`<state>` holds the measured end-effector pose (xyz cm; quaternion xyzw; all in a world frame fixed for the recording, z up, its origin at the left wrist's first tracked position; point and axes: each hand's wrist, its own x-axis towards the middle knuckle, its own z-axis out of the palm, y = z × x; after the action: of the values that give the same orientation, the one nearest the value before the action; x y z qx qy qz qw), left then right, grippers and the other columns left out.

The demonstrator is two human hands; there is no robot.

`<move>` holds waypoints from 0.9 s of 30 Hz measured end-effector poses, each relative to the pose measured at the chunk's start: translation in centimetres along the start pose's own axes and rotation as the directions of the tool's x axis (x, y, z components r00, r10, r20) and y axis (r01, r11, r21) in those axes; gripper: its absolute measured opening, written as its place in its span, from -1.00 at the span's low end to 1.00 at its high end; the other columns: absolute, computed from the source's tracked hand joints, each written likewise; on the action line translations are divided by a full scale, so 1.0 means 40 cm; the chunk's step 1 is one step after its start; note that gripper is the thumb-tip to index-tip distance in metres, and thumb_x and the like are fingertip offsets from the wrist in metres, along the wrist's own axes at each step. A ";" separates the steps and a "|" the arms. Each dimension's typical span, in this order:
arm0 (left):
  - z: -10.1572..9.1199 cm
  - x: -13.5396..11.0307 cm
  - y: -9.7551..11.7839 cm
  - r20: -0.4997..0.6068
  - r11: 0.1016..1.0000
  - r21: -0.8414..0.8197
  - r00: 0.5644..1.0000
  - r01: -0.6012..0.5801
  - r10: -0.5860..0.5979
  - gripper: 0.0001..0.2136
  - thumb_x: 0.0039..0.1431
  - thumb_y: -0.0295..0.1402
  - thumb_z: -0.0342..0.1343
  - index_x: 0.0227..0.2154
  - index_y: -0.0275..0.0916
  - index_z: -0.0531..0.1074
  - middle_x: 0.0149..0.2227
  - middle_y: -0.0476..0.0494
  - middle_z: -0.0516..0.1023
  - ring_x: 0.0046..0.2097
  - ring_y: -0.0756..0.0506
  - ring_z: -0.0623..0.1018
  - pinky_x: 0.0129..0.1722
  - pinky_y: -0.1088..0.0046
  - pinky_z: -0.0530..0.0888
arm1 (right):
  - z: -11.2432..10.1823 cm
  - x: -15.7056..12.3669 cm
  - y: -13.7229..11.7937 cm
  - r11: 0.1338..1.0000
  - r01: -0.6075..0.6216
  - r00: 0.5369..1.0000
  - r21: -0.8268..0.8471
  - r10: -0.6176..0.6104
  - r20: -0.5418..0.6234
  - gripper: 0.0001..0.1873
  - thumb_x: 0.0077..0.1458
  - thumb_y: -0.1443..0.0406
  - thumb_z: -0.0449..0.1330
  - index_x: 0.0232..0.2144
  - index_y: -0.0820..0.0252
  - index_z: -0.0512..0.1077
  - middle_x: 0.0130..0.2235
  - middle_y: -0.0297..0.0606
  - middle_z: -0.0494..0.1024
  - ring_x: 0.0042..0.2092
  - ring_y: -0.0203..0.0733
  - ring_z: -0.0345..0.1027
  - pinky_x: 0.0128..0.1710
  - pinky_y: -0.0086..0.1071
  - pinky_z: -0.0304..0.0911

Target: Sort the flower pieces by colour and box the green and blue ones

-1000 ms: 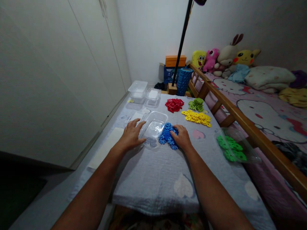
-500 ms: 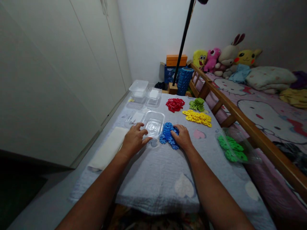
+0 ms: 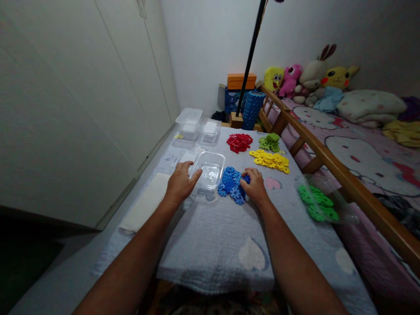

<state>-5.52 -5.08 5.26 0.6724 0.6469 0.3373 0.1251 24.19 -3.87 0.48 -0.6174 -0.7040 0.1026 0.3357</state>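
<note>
A clear plastic container (image 3: 210,173) stands in front of me with nothing visible inside. At its left side is my left hand (image 3: 181,183), thumb and fingers apart, the thumb by the rim; I cannot tell whether it touches. Blue snowflake-shaped plastic discs (image 3: 230,183) lie in a loose pile just right of the container. My right hand (image 3: 256,186) is at the pile's right edge, its fingers curled in around some blue discs that show dark between thumb and fingertips.
Red pieces (image 3: 239,142), light green pieces (image 3: 269,142) and yellow pieces (image 3: 271,160) lie farther back. Green discs (image 3: 316,203) sit in a clear container on the right. Stacked clear boxes (image 3: 190,120) stand back left, a folded cream cloth (image 3: 147,203) nearer. A wooden bed rail (image 3: 315,144) borders the right.
My left hand has moved left and back to the container's side. My right hand has drawn slightly right from the pile, its fingers now curled around blue discs.
</note>
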 end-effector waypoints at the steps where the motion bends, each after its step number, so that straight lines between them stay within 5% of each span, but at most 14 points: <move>1: 0.008 0.018 -0.001 0.007 0.997 -0.039 0.998 0.059 -0.059 -0.60 0.29 -0.10 0.14 0.04 -0.25 0.50 0.05 -0.33 0.54 -0.05 -0.21 0.61 0.00 0.22 0.54 | -0.002 -0.002 -0.002 1.000 -0.008 1.000 -0.023 0.009 0.021 -0.83 0.07 0.27 0.19 -0.26 0.11 0.52 0.04 -0.06 0.53 0.15 0.11 0.34 0.22 -0.04 0.21; 4: 0.029 0.069 0.000 0.023 0.969 -0.160 0.982 0.189 -0.188 -0.62 0.16 -0.17 0.21 -0.03 -0.28 0.51 -0.04 -0.33 0.57 -0.03 -0.27 0.59 -0.03 0.21 0.52 | -0.003 -0.008 -0.009 0.998 -0.014 0.996 -0.062 0.019 0.086 -0.83 0.08 0.26 0.22 -0.24 0.12 0.52 0.07 -0.05 0.51 0.16 0.11 0.33 0.21 -0.04 0.20; 8: 0.049 0.100 0.001 0.036 0.861 -0.399 0.943 0.316 -0.330 -0.69 -0.02 -0.29 0.24 -0.18 -0.25 0.52 -0.27 -0.16 0.55 -0.28 -0.16 0.55 -0.29 0.34 0.45 | -0.002 -0.009 -0.013 0.998 0.000 0.994 -0.064 0.007 0.110 -0.78 0.11 0.27 0.22 -0.16 0.12 0.53 0.08 -0.04 0.51 0.17 0.11 0.33 0.23 -0.04 0.19; 16: 0.072 0.054 0.000 0.193 0.528 -0.760 0.907 0.379 -0.374 -0.52 -0.21 -0.34 0.20 -0.10 -0.27 0.44 -0.62 0.19 0.27 -0.59 0.03 0.20 -0.55 0.51 0.12 | -0.003 -0.001 0.005 0.993 0.004 0.997 0.122 -0.014 0.074 -0.89 0.05 0.28 0.24 -0.30 0.09 0.47 0.03 -0.07 0.53 0.15 0.08 0.36 0.23 -0.01 0.19; 22: 0.069 0.038 -0.004 0.237 0.484 -0.789 0.915 0.378 -0.328 -0.44 -0.22 -0.37 0.15 -0.02 -0.30 0.43 -0.67 0.23 0.19 -0.62 0.05 0.15 -0.57 0.52 0.04 | -0.019 0.005 -0.021 0.927 -0.026 0.997 0.375 0.052 -0.060 -0.91 0.04 0.22 0.24 -0.44 0.06 0.41 -0.18 -0.23 0.53 0.00 0.00 0.41 0.15 -0.08 0.24; 27: 0.072 0.036 0.001 0.241 0.493 -0.791 0.925 0.363 -0.295 -0.46 -0.19 -0.34 0.18 -0.02 -0.32 0.44 -0.68 0.25 0.15 -0.63 0.06 0.09 -0.59 0.51 0.00 | -0.032 -0.012 -0.109 0.885 0.038 0.988 0.465 0.037 -0.151 -0.88 0.12 0.18 0.26 -0.41 0.05 0.44 -0.29 -0.31 0.48 -0.13 -0.06 0.38 0.04 -0.13 0.25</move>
<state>-3.82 -2.93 3.55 0.4112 0.5246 0.5444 0.5093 21.46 -5.62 3.72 -0.5247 -0.6304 0.2202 0.5280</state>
